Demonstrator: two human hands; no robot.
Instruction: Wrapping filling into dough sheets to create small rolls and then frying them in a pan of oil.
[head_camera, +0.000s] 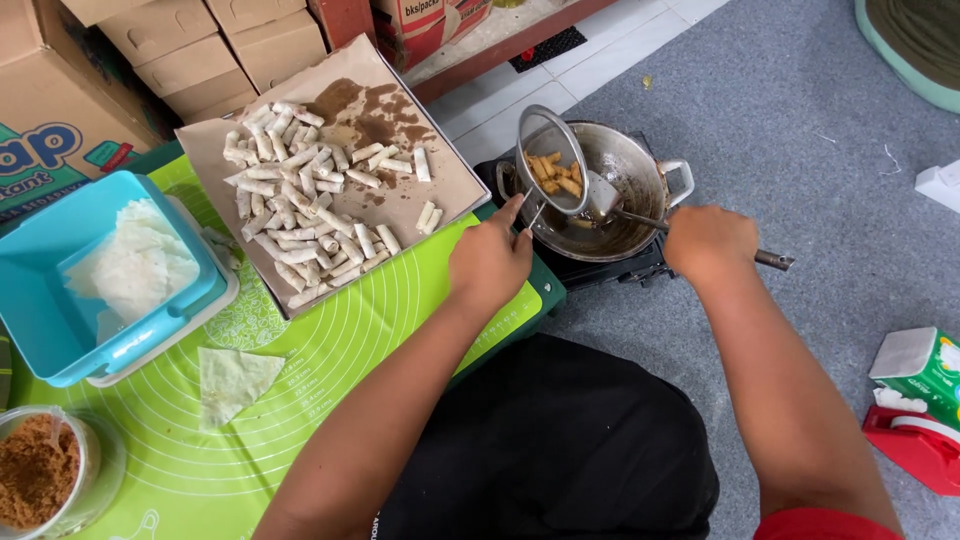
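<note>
My left hand (489, 258) grips the handle of a round wire strainer (550, 155), held tilted over a metal wok (635, 175) with several golden fried rolls (558, 175) resting in its mesh. My right hand (708, 240) is closed on the long handle of a metal spatula (604, 194), whose blade reaches down into the wok beside the strainer. The wok sits on a black portable stove (640, 270) on the floor.
A paper-lined tray (440, 190) with several pale uncooked rolls (300, 205) lies on a green mat (300, 400). A turquoise box (60, 330) holds white wrappers, a loose wrapper (232, 382) lies nearby, and a jar of brown filling (40, 475) stands at bottom left. Cardboard boxes stand behind.
</note>
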